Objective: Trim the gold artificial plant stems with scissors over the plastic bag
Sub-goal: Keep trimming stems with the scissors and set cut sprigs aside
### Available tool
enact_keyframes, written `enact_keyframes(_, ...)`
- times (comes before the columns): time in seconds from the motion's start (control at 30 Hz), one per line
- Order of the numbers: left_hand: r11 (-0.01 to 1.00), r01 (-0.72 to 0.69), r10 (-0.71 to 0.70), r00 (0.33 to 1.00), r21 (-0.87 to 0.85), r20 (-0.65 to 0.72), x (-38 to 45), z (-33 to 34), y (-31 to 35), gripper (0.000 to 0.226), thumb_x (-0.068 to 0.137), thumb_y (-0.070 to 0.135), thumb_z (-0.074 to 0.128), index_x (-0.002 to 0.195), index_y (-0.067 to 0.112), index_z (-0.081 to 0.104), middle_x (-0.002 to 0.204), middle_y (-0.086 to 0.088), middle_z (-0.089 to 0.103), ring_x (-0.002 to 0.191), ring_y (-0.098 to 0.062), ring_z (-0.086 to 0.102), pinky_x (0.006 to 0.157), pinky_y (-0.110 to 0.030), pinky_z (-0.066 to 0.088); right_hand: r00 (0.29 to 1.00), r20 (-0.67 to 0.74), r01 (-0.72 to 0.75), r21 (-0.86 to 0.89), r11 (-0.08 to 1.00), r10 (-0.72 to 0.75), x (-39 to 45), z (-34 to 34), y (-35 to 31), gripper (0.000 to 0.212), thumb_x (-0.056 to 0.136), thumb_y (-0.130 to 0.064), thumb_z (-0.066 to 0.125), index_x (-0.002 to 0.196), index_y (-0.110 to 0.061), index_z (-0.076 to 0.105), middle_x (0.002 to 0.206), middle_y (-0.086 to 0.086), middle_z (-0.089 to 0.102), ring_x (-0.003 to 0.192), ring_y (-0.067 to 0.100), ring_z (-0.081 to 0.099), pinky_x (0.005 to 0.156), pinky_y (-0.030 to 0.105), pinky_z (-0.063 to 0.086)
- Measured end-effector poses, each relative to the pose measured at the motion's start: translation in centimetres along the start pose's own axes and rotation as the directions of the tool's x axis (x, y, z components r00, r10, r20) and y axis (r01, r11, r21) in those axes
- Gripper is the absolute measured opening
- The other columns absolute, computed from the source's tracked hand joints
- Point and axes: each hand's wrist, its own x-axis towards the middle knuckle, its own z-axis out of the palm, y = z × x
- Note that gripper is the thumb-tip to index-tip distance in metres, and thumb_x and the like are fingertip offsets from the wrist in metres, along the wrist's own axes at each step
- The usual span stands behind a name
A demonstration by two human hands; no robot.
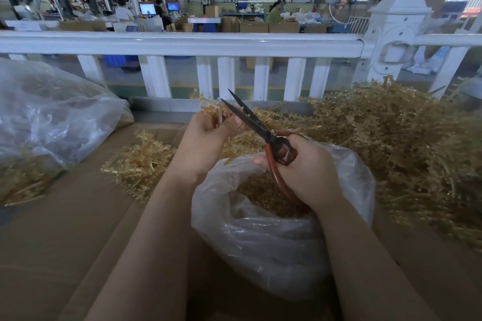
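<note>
Left hand (202, 135) pinching a gold plastic plant stem (208, 108), right hand (305, 172) gripping red-handled black scissors (250, 117), blades apart, above a clear plastic bag (273, 242) of gold trimmings

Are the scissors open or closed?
Open. The two dark blades of the scissors spread apart in a V near the gold stem.

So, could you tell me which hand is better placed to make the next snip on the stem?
Right. The right hand grips the scissors, blades open beside the stem that the left hand holds.
</note>
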Motion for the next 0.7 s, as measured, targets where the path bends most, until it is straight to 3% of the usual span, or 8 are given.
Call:
enact_keyframes(0.1,1.000,-0.002,0.002,1.000,0.006,0.001,0.0,-0.2,-0.1,0.016,0.095,0.030,0.064,0.088,0.023,0.077,0.095,-0.001,0.077,0.094,-0.015,0.071,0.087,-0.032,0.048,1.000,-0.010,0.018,-0.011,1.000,-0.018,0.0,0.0,0.0,0.063,0.059,-0.094,0.049,0.075,-0.034,0.058,0.070,-0.017,0.063,0.070,0.002,0.060,0.063,0.023,0.048)
enact_keyframes(0.2,0.999,0.037,-0.037,0.999,0.010,-0.011,0.1,-0.5,-0.3,0.024,0.090,0.039,0.068,0.089,0.016,0.077,0.101,-0.023,0.072,0.090,-0.029,0.068,0.095,-0.047,0.048,1.000,-0.003,0.023,-0.016,1.000,-0.023,0.0,0.0,0.0,0.068,0.059,-0.095,0.048,0.074,-0.030,0.059,0.066,-0.014,0.061,0.066,0.002,0.058,0.059,0.022,0.044)
enact_keyframes(0.27,0.999,0.051,-0.051,0.999,0.006,0.010,0.1,-0.7,-0.2,0.022,0.087,0.041,0.069,0.090,0.020,0.078,0.100,-0.015,0.075,0.096,-0.027,0.070,0.103,-0.052,0.045,1.000,0.003,0.029,-0.022,0.999,-0.029,-0.1,-0.1,-0.1,0.064,0.060,-0.094,0.049,0.075,-0.033,0.058,0.068,-0.016,0.061,0.067,0.000,0.058,0.058,0.020,0.042)
enact_keyframes(0.37,0.998,0.049,-0.051,0.997,0.033,0.059,0.0,-0.8,-0.2,0.013,0.085,0.036,0.068,0.088,0.028,0.078,0.096,0.004,0.077,0.099,-0.014,0.071,0.106,-0.048,0.043,0.999,0.001,0.048,-0.035,0.998,-0.048,-0.1,-0.2,-0.2,0.056,0.062,-0.093,0.049,0.078,-0.040,0.055,0.067,-0.020,0.059,0.068,-0.004,0.056,0.056,0.015,0.036)
enact_keyframes(0.5,0.997,0.045,-0.051,0.994,0.064,0.096,0.1,-1.0,-0.4,0.010,0.090,0.028,0.069,0.083,0.026,0.075,0.088,0.003,0.076,0.094,-0.014,0.071,0.107,-0.051,0.042,0.998,0.011,0.058,-0.022,0.998,-0.058,-0.2,-0.3,-0.2,0.062,0.062,-0.093,0.049,0.084,-0.036,0.061,0.068,-0.021,0.059,0.069,-0.004,0.057,0.057,0.015,0.037)
enact_keyframes(0.7,0.999,0.023,-0.028,0.990,0.041,0.137,0.0,-1.2,-0.2,0.015,0.091,0.024,0.068,0.079,0.030,0.075,0.085,0.003,0.075,0.092,-0.012,0.071,0.094,-0.033,0.045,0.997,0.012,0.072,-0.003,0.997,-0.072,-0.2,-0.3,-0.2,0.053,0.063,-0.091,0.051,0.076,-0.040,0.057,0.066,-0.021,0.059,0.071,-0.003,0.058,0.058,0.015,0.040)
